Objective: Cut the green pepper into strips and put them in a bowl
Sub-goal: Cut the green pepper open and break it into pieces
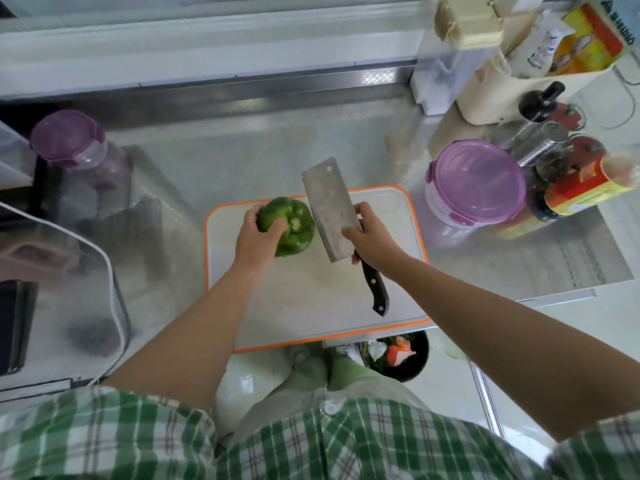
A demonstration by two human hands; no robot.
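A whole green pepper (290, 226) lies on the white, orange-rimmed cutting board (311, 292), near its far left corner. My left hand (254, 239) grips the pepper from the left, fingers curled over its top. My right hand (369, 239) holds a cleaver (329, 211) where the blade meets the black handle, thumb and forefinger pinching the blade. The wide blade is tilted and sits just right of the pepper, its tip pointing away from me. No bowl for the strips can be made out.
A round container with a purple lid (476, 183) stands right of the board, with sauce bottles and shakers (554, 168) behind it. A purple-lidded jar (74, 147) is at the left. On the floor below the counter edge is a black bin with scraps (394, 355).
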